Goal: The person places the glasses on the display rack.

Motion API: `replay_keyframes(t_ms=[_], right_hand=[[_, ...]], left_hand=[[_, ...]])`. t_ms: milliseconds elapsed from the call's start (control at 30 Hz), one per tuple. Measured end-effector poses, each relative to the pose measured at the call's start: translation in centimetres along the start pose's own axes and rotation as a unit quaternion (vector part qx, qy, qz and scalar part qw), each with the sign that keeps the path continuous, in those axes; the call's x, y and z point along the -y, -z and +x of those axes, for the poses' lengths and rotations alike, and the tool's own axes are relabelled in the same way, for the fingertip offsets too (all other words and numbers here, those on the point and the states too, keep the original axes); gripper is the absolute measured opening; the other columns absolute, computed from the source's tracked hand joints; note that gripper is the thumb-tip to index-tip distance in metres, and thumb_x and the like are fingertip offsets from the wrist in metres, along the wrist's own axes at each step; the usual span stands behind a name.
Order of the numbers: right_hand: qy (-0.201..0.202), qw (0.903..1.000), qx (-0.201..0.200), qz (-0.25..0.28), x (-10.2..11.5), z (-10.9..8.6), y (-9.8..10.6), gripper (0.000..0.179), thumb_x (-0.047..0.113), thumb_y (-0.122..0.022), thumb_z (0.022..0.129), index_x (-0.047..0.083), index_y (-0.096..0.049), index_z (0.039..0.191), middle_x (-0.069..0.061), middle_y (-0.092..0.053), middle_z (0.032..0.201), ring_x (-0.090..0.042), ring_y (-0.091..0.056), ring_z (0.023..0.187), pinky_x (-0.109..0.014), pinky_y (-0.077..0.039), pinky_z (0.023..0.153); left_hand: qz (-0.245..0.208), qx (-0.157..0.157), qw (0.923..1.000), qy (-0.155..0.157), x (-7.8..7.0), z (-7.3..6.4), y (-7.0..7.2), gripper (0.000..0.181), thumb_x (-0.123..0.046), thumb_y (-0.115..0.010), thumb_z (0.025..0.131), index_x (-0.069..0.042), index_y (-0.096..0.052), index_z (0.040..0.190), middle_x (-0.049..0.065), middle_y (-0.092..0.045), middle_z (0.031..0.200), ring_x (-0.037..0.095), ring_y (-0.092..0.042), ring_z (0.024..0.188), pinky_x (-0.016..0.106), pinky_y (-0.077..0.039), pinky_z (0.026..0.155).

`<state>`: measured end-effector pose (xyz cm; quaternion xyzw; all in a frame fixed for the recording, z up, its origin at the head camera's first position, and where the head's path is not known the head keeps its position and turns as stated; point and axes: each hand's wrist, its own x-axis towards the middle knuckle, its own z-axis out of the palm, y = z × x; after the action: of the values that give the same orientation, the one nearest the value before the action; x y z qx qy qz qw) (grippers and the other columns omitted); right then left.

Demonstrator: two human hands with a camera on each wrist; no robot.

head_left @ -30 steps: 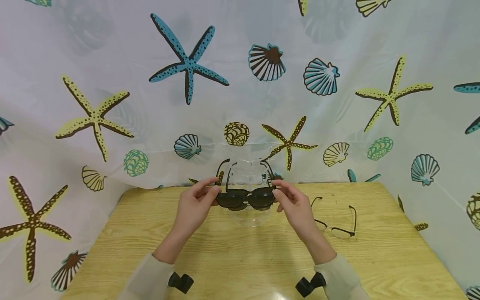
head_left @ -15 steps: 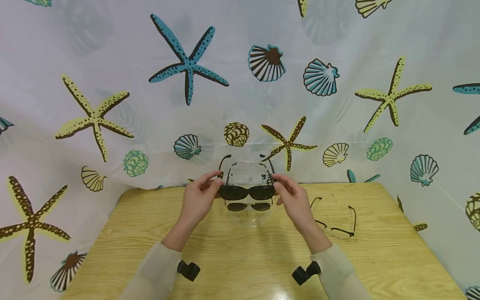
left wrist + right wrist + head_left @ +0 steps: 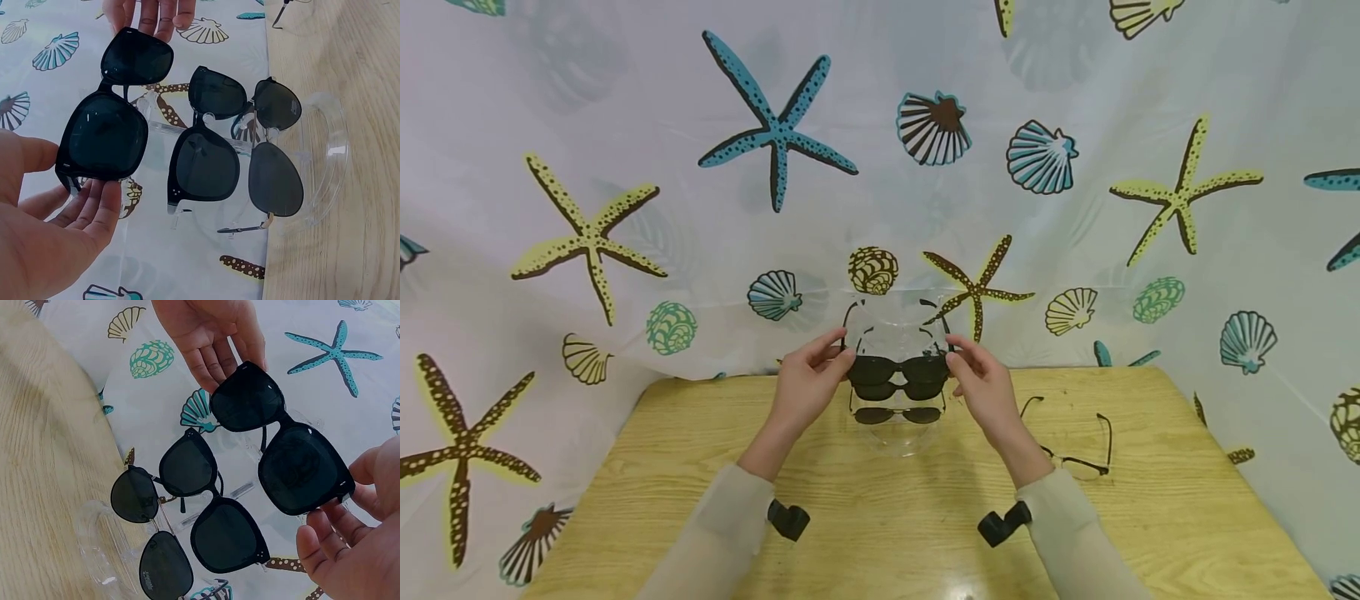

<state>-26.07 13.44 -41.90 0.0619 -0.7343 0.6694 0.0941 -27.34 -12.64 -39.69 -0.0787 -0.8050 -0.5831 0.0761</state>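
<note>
Both hands, left hand [image 3: 805,379] and right hand [image 3: 985,385], pinch the light, stiff, scratch-prone sunglasses [image 3: 898,367] by the frame corners at the top of the clear stand [image 3: 901,437], fingers off the lenses.

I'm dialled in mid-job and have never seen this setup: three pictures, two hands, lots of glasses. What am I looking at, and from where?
There is no machine here: a person works with two bare hands. The wide picture comes from a camera on the person's head, looking down at a light wooden table. The other two come from cameras strapped to each wrist, so each shows the same scene from its own side.

The left hand and right hand each pinch one end of a pair of black thick-framed sunglasses, held at the top of a clear plastic display stand. The stand already carries a second black pair and thin-rimmed aviator sunglasses lower down. Thin-framed clear spectacles lie on the table to the right.
</note>
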Motion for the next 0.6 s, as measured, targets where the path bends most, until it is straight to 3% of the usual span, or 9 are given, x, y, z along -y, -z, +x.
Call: replay_keyframes(t_ms=[167,600], right_hand=[[0.001,1.0,-0.001,-0.006,-0.2,0.7,-0.1,0.039,0.017,-0.058,0.11,0.013,-0.061,0.148,-0.022,-0.065,0.124,-0.036,-0.06,0.109,-0.022,-0.052,0.07],[-0.005,0.9999,-0.006,-0.007,-0.7,2.1,-0.3,0.038,0.017,-0.057,0.11,0.012,-0.06,0.148,-0.023,-0.065,0.127,-0.033,-0.059,0.106,-0.02,-0.05,0.067]], left_hand=[[0.012,0.007,0.9999,-0.006,0.4,0.4,-0.2,0.051,-0.023,-0.067,0.105,-0.015,-0.056,0.154,0.023,-0.063,0.145,0.035,-0.065,0.132,0.048,-0.057,0.105],[0.024,-0.006,0.9997,-0.009,0.7,1.5,-1.1,0.051,-0.024,-0.066,0.106,-0.013,-0.055,0.155,0.024,-0.062,0.147,0.036,-0.064,0.133,0.051,-0.055,0.107]])
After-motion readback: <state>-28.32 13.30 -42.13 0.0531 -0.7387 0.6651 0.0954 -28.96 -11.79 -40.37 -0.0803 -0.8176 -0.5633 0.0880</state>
